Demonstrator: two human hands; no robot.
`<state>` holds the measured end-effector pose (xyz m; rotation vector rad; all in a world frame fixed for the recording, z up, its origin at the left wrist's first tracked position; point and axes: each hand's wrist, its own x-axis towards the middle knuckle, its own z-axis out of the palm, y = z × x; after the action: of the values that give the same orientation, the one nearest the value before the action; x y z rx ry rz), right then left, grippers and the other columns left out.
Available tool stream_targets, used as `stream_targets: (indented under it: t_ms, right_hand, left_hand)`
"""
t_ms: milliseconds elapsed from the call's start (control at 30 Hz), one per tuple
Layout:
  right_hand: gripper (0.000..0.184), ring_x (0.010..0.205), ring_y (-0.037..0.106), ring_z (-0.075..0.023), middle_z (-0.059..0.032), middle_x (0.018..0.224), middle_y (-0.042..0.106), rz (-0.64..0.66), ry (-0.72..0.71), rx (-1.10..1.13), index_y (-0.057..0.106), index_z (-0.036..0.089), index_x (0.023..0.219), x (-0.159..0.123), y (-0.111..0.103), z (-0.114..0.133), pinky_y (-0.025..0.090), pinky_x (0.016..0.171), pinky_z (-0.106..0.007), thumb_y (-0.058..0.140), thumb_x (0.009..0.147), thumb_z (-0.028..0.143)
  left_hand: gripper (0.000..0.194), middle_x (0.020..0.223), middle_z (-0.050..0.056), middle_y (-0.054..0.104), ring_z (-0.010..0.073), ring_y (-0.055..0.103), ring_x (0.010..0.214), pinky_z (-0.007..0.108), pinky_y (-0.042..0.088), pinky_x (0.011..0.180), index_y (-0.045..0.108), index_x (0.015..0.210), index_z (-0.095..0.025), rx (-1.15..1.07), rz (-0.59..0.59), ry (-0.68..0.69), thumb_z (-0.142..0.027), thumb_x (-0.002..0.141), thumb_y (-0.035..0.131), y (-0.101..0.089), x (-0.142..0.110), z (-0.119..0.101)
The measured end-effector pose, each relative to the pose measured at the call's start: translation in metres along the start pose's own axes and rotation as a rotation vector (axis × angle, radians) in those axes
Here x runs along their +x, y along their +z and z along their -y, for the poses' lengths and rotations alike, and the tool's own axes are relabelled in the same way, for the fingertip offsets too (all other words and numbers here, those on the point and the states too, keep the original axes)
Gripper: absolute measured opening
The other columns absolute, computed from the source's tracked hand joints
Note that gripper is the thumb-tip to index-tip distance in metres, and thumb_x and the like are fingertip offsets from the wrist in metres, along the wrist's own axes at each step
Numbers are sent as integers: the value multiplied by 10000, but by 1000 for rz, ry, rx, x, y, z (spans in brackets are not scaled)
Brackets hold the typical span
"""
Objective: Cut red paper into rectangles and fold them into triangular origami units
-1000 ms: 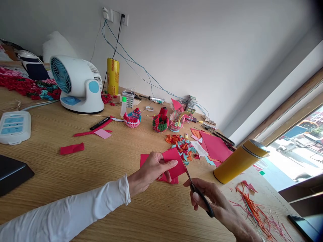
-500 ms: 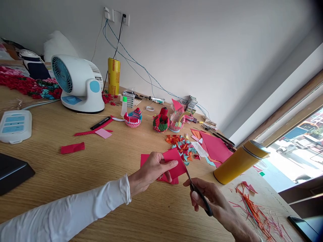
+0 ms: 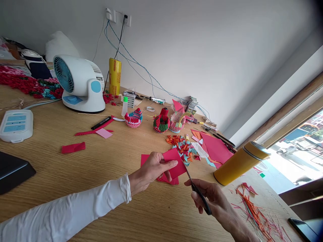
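Observation:
Between thumb and fingers, my left hand (image 3: 156, 167) pinches a piece of red paper (image 3: 176, 162) above the table. My right hand (image 3: 208, 193) grips black-handled scissors (image 3: 200, 195), whose blades meet the right edge of that paper. Their blades look nearly closed; part of them is hidden by the paper. Under my left hand lie more red paper sheets (image 3: 168, 180) on the wood. Just behind sits a heap of small folded paper triangles (image 3: 182, 146) in orange, red and light blue.
A yellow bottle (image 3: 239, 164) stands right of my hands, with thin paper strips (image 3: 257, 215) in front of it. Folded-paper baskets (image 3: 161, 123) stand farther back. A white fan (image 3: 80, 84), a box cutter (image 3: 101, 123) and a red strip (image 3: 73, 147) are to the left.
Very little differs. The scissors' handles have come slightly closer together at the paper's edge, and the view has shifted a touch. My left hand keeps its hold on the red paper.

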<state>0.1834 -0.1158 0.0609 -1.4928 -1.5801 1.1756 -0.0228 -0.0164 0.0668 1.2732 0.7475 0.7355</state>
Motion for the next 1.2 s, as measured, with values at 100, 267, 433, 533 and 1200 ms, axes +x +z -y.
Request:
stream_targets:
  t_ms: [100, 267, 433, 533, 1200]
  right_hand:
    - [541, 510, 460, -101, 30, 615, 463, 8, 1, -10, 618, 95, 1098, 1, 0, 1, 392, 478, -242, 624, 827, 564]
    - [551, 539, 509, -115, 5, 641, 528, 40, -14, -22, 605, 104, 1138, 4, 0, 2, 412, 529, -261, 600, 845, 570]
    - [555, 511, 468, -95, 19, 635, 493, 18, -4, 18, 615, 101, 1125, 5, 3, -3, 380, 486, -237, 625, 827, 569]
    - [567, 485, 420, -80, 33, 619, 461, -5, 31, 50, 613, 96, 1140, 5, 6, -7, 357, 450, -221, 642, 818, 562]
    - [511, 566, 501, -126, 13, 648, 505, 58, -5, 8, 605, 126, 1098, -3, 3, -2, 396, 551, -265, 564, 860, 577]
  left_hand:
    - [321, 468, -8, 594, 75, 518, 420, 184, 250, 414, 594, 609, -127, -3, 1, 4, -383, 785, 676, 1, 0, -2]
    - [307, 458, -9, 599, 71, 505, 406, 184, 275, 424, 607, 613, -123, -25, 49, 0, -370, 774, 692, 1, -2, -4]
    - [320, 448, -16, 590, 67, 495, 392, 186, 272, 427, 597, 596, -125, -22, 68, -4, -375, 771, 695, 2, -3, -5]
    - [337, 462, -17, 593, 69, 506, 400, 188, 269, 427, 588, 595, -128, -44, 73, -17, -400, 750, 713, 3, -3, -5]
    - [370, 526, 4, 633, 75, 525, 426, 190, 256, 434, 622, 670, -126, -21, 68, -25, -480, 713, 722, -1, -1, -1]
